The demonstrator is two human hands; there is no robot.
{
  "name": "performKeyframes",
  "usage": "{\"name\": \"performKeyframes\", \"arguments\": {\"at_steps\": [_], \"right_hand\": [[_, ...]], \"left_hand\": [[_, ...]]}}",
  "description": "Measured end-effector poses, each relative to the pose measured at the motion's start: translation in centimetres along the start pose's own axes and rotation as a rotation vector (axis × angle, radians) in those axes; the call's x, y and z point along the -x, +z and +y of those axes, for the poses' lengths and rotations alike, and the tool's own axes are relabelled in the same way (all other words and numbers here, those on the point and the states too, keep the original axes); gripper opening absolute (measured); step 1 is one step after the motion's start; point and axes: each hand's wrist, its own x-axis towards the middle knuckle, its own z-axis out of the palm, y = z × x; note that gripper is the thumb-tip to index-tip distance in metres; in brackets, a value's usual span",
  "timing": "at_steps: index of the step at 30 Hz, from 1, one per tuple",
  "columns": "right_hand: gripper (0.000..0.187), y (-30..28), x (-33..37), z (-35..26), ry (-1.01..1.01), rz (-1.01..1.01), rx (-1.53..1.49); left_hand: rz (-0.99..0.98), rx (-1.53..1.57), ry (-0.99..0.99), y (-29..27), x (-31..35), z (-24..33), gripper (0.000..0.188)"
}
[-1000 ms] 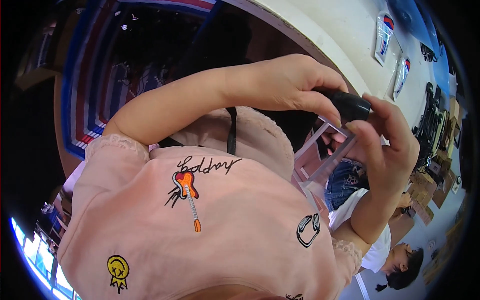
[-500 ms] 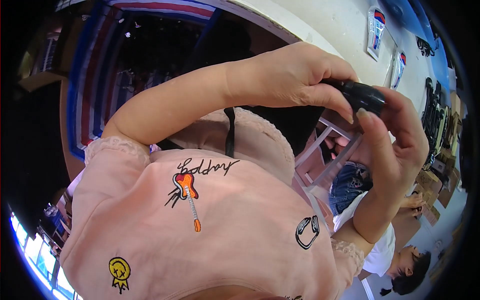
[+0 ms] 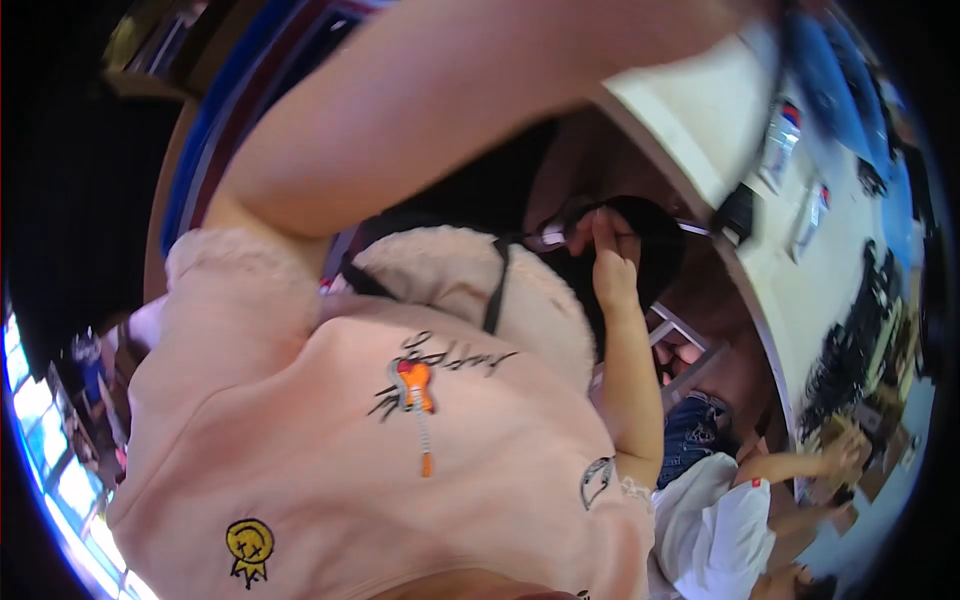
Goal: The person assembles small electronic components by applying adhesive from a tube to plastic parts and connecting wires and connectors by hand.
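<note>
My left arm stretches across the top of the view. My left hand (image 3: 715,22) is smeared by motion and partly cut off at the upper edge, so its fingers are hidden. Below it, past the table's edge, my right hand (image 3: 608,250) is closed, its fingertips pinching what looks like a thin dark cord. A small shiny silvery piece (image 3: 553,234) shows just left of those fingertips. To the right, a small black block-shaped piece (image 3: 737,214) appears at the table edge, with a black cable (image 3: 778,95) rising from it towards my left hand.
Two white tubes with red and blue marks, one nearer (image 3: 782,145) and one farther (image 3: 811,222), lie on the white table (image 3: 690,105). A bundle of black cables (image 3: 850,345) lies farther along. A person in a white shirt (image 3: 715,515) sits at the right.
My hands have come apart from the black piece they held together. The left has swung up and out, the right has dropped down and left. The view has shifted too.
</note>
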Motion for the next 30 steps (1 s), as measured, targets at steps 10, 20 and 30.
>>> {"name": "performKeyframes", "arguments": {"at_steps": [10, 20, 30], "right_hand": [[0.021, -4.5, 9.0, -16.6, -0.300, 0.044, 0.527], [0.031, -24.9, 14.5, -23.8, 0.046, 1.103, 1.376], [0.044, -46.4, 9.1, -17.3, 0.540, 1.150, 1.605]], "left_hand": [[-0.296, 0.662, -0.357, 4.9, 3.7, -7.1, 0.050], [-0.639, -0.010, -0.346, 8.1, 1.8, -8.5, 0.056], [-0.538, -0.677, -0.065, -4.1, -1.1, -4.6, 0.030]]}}
